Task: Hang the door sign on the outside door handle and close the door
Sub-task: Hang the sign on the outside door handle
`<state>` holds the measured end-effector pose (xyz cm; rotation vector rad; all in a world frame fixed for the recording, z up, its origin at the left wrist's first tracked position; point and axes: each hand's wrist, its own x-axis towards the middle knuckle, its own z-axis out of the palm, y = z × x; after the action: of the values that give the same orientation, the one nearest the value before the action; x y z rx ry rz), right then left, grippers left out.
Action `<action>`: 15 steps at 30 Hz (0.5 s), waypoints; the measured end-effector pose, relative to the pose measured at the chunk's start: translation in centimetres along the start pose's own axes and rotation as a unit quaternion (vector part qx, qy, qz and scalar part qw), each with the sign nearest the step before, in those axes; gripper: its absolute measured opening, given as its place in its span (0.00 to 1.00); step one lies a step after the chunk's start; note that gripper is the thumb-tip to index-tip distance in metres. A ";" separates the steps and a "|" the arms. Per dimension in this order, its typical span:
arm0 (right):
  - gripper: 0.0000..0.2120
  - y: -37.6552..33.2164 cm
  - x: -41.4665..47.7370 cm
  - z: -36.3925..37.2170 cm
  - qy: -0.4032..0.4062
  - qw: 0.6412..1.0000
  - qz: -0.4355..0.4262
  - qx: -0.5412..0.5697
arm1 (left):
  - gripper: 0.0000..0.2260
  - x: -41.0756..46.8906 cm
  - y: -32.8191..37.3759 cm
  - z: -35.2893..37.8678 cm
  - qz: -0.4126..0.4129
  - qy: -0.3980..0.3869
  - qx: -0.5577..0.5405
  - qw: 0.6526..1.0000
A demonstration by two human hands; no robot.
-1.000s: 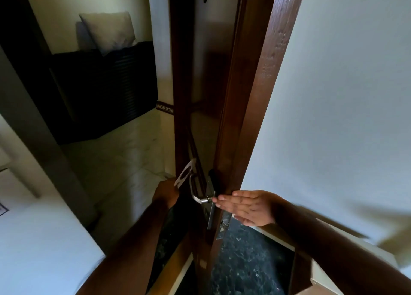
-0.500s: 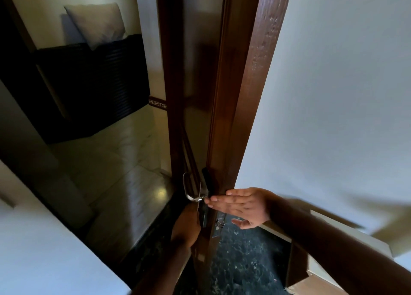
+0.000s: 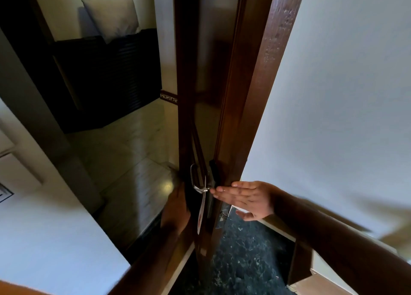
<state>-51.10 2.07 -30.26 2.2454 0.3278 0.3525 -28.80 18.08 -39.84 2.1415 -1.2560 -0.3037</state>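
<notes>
Brown wooden door [image 3: 206, 72] standing partly open in the middle of the frame. White door sign [image 3: 201, 214] hanging on the silver door handle [image 3: 196, 183], low centre. Left hand [image 3: 176, 208] resting beside the sign, grip too dark to tell. Right hand [image 3: 246, 198] held flat and wide, holding nothing, fingertips [image 3: 214, 190] nearly touching the handle. Maybe pinching fingers when closing, or knocking the sign off with a hard swing. Dark basket [image 3: 106, 77] holding a pillow [image 3: 113, 16], upper left.
</notes>
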 end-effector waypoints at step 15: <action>0.45 -2.6 5.3 1.4 -0.008 0.999 0.000 0.032 | 0.24 3.7 17.4 -17.8 0.469 0.378 0.053 0.796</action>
<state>-46.03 4.53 -32.35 2.3101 0.3352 0.3283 -30.38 16.03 -14.85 1.2011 -1.6069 0.9637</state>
